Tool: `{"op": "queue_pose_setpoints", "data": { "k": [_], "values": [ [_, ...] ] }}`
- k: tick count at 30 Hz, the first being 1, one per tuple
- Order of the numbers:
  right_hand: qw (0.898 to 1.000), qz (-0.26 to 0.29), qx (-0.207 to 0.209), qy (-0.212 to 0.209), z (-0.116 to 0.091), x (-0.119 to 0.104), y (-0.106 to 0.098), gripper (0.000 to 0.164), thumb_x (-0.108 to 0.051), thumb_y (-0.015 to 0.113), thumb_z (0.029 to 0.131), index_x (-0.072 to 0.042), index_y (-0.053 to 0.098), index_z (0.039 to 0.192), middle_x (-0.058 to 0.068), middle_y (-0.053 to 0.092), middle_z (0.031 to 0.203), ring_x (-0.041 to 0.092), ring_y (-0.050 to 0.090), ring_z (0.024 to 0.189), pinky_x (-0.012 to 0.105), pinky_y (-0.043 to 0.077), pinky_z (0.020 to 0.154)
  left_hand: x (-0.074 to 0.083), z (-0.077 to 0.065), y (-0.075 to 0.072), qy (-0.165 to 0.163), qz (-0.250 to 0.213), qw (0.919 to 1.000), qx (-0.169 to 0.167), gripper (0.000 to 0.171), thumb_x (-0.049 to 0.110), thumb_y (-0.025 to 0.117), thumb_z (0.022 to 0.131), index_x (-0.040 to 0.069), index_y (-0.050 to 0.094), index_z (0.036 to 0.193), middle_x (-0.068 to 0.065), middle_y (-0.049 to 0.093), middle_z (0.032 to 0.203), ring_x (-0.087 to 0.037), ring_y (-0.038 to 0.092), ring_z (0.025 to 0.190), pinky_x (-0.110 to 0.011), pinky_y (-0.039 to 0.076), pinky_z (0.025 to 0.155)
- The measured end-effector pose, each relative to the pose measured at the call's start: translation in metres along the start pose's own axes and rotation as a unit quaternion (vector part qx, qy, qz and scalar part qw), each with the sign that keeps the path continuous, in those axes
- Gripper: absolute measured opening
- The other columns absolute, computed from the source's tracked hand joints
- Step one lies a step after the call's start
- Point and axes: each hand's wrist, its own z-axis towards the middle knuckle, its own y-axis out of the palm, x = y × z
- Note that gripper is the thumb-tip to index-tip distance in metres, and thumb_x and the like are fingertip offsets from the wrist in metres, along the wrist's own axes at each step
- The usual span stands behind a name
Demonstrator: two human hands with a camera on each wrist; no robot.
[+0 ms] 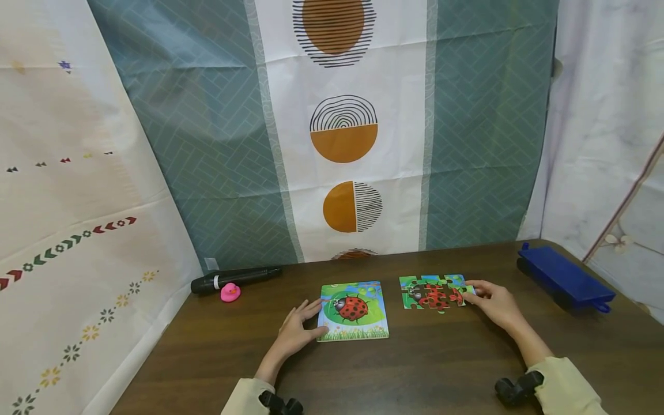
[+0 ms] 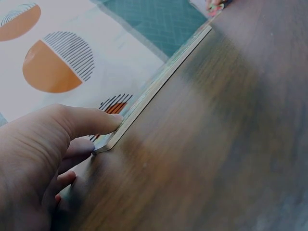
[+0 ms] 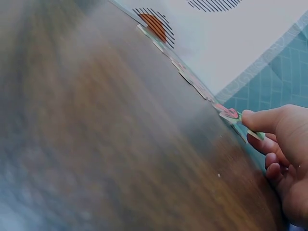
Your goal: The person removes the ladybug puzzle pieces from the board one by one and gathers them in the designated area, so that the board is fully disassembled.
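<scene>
A square ladybug picture board [image 1: 354,329] lies flat on the table in the head view. My left hand [image 1: 299,327] rests along its left side, fingers and thumb spread. In the left wrist view the thumb tip touches the near corner of the board [image 2: 144,103]. Farther right, a partly joined ladybug jigsaw puzzle [image 1: 433,295] lies on the table. At its right end my right hand [image 1: 495,304] pinches a puzzle piece [image 1: 469,289] between thumb and fingers. Seen from the right wrist, that piece [image 3: 259,134] is tilted up from the row of joined pieces [image 3: 185,72].
A pink rubber duck [image 1: 230,292] sits at the left back, beside a black stick-like object [image 1: 236,279] with a white band. To the right stands a blue plastic tray-like item [image 1: 565,276]. Patterned cloths [image 1: 342,173] hang behind the brown table [image 1: 415,369].
</scene>
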Motion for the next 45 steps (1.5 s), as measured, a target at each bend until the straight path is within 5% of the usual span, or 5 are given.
{"op": "queue_pose_setpoints", "data": {
  "k": [10, 22, 45],
  "values": [
    [0.999, -0.034, 0.007, -0.020, -0.0004, 0.0016, 0.0031, 0.045, -0.032, 0.068, 0.091, 0.002, 0.065, 0.120, 0.006, 0.059, 0.088, 0.009, 0.042, 0.066, 0.024, 0.033, 0.058, 0.0000, 0.0002, -0.0001, -0.003, -0.002, 1.0000, 0.000, 0.064, 0.024, 0.077, 0.081, 0.003, 0.055, 0.137, -0.008, 0.050, 0.149, -0.039, 0.026, 0.148, -0.061, 0.007, 0.122],
    [0.999, -0.043, -0.006, -0.009, -0.0003, -0.0010, -0.0014, 0.051, -0.034, 0.069, 0.089, 0.006, 0.059, 0.120, 0.017, 0.066, 0.099, 0.015, 0.052, 0.076, 0.028, 0.039, 0.065, 0.0010, 0.0031, 0.0008, -0.001, -0.003, 1.0000, 0.001, 0.063, 0.024, 0.077, 0.081, 0.003, 0.056, 0.136, -0.008, 0.050, 0.148, -0.039, 0.026, 0.148, -0.061, 0.007, 0.122],
    [0.999, -0.033, -0.002, -0.004, -0.0017, 0.0003, 0.0007, 0.043, -0.030, 0.069, 0.090, 0.004, 0.062, 0.116, 0.015, 0.067, 0.098, 0.015, 0.055, 0.077, 0.028, 0.042, 0.067, 0.0016, 0.0010, 0.0004, 0.001, 0.001, 1.0000, -0.002, 0.063, 0.025, 0.077, 0.081, 0.005, 0.056, 0.137, -0.010, 0.049, 0.149, -0.041, 0.025, 0.148, -0.063, 0.006, 0.121]
  ]
}}
